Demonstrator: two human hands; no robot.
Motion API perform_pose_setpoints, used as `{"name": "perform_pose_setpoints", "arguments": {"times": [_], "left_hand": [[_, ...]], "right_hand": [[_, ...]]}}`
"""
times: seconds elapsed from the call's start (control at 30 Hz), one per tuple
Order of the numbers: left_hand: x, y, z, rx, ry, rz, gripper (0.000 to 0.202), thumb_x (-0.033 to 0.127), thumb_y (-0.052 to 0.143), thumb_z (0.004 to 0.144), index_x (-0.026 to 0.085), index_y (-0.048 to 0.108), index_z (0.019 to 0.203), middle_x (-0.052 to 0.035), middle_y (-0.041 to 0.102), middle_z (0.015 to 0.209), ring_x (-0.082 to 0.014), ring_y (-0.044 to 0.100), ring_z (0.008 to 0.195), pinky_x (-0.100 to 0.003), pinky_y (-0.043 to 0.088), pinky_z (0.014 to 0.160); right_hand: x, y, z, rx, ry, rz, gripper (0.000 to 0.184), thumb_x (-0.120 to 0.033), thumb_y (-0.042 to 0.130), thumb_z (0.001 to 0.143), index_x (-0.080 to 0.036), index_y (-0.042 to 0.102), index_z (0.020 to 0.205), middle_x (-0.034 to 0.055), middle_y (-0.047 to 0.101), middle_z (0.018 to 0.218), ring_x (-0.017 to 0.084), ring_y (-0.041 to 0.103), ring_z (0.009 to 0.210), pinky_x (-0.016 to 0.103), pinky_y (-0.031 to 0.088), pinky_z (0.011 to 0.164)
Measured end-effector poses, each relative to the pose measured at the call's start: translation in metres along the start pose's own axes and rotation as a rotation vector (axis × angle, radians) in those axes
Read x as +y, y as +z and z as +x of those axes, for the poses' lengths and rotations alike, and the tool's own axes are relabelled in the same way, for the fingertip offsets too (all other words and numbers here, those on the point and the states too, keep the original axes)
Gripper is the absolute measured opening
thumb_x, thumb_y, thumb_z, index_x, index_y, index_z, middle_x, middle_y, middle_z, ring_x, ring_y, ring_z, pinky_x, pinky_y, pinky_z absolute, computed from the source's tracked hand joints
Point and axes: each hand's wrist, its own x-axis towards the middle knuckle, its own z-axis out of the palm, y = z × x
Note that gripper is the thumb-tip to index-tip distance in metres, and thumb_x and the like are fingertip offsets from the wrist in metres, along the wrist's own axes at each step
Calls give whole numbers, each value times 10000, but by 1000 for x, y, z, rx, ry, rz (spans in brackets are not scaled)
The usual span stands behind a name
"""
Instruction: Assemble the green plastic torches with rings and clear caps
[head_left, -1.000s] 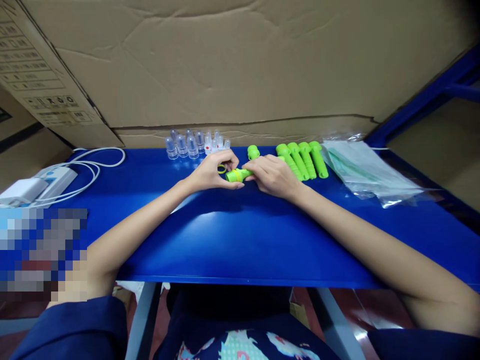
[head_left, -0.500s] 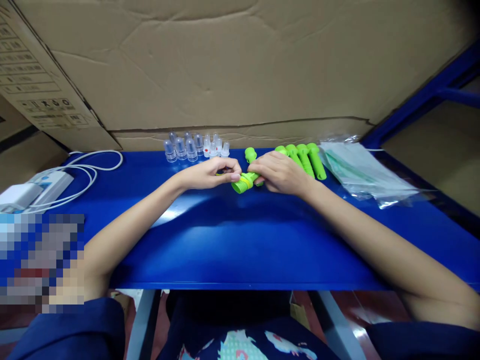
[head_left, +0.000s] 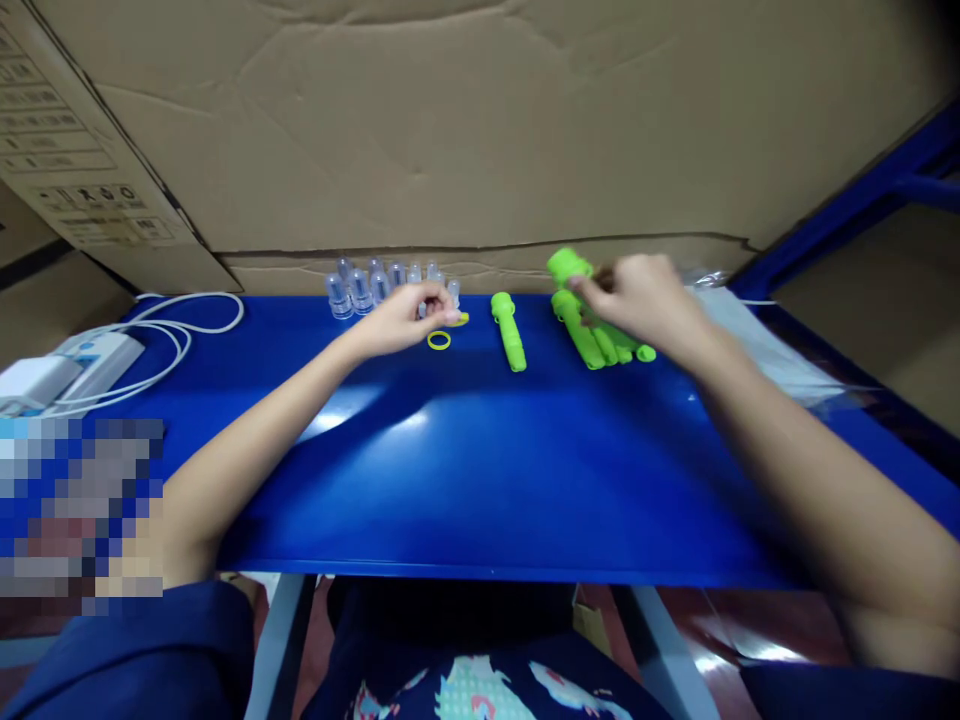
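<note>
My right hand [head_left: 637, 300] is raised over the row of green plastic tubes [head_left: 596, 340] at the back right and grips one green tube [head_left: 568, 266] by its end. My left hand [head_left: 405, 318] rests on the blue table [head_left: 480, 470] near the clear small bottles [head_left: 375, 285], fingers curled in a pinch around something small I cannot make out. A yellow ring [head_left: 439, 340] lies on the table just right of that hand. A single green tube [head_left: 510, 335] lies alone between my hands.
A cardboard wall stands behind the table. Clear plastic bags [head_left: 772, 350] lie at the back right. A white power strip with cable [head_left: 97, 360] sits at the far left. A blue frame post [head_left: 862, 195] rises at the right.
My right hand carried the green tube up and right to the row of tubes. My left hand let go of it and drew back towards the bottles. A yellow ring now lies bare.
</note>
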Motion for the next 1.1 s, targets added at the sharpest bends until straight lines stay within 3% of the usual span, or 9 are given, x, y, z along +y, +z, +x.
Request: {"name": "perform_pose_setpoints", "arguments": {"times": [0.07,0.23,0.43,0.53,0.77,0.83,0.93,1.0,1.1], "left_hand": [[-5,15,-1,-45,-21,71,249,388,659,923,165,648,815,-28,640,784,-140,566,739,-270,433,715],[-22,35,-13,16,-151,164,147,273,708,880,160,654,803,-17,657,777,-131,561,710,-252,388,680],[-28,36,-16,100,-200,123,148,278,698,863,162,653,942,-14,690,795,-128,605,689,-254,426,673],[-23,36,-14,137,-152,200,245,169,672,801,178,622,1041,-18,706,886,-136,616,724,-273,450,715],[-10,45,-6,133,-3,307,243,92,597,816,173,625,1044,-93,689,1073,-228,646,1006,-373,489,923],[-1,46,1,109,97,235,276,131,623,855,168,623,1128,-120,671,1178,-258,635,1121,-409,489,1002],[17,48,19,168,190,99,435,261,725,876,206,594,1287,-127,582,1405,-305,530,1352,-442,455,1109],[29,49,30,147,204,18,482,327,768,867,222,600,1306,-116,586,1413,-308,543,1339,-429,493,1066],[39,51,36,72,180,-52,370,402,768,877,201,673,1173,-91,688,1201,-264,650,1138,-378,553,917]], "right_hand": [[-20,16,5,-125,144,-48,416,-390,525,990,-168,646,659,140,651,649,300,660,727,386,459,717],[-37,50,21,-138,256,-54,440,-495,524,975,-133,748,866,210,743,927,359,702,930,401,501,738],[-21,35,14,-82,361,-157,510,-485,456,1020,-73,722,1160,275,717,1124,383,697,1023,432,504,779],[-14,33,8,-169,411,-233,467,-424,507,1003,-56,696,1220,285,700,1175,385,692,1052,418,501,768],[-16,25,4,-244,342,-266,385,-385,582,959,-68,737,1114,245,734,1043,344,710,951,346,436,657],[-24,12,-4,-118,284,-306,428,-426,546,982,-53,739,1065,274,727,1026,379,705,963,363,405,643],[-37,-1,-22,9,78,-285,351,-458,636,928,-138,735,1034,187,739,973,351,696,912,347,391,627],[-43,-2,-33,69,-49,-195,321,-474,649,912,-185,730,1025,146,726,955,322,681,894,335,410,638],[-43,6,-45,148,-162,-82,354,-516,577,951,-198,726,998,142,706,915,317,671,881,343,434,646]]}}
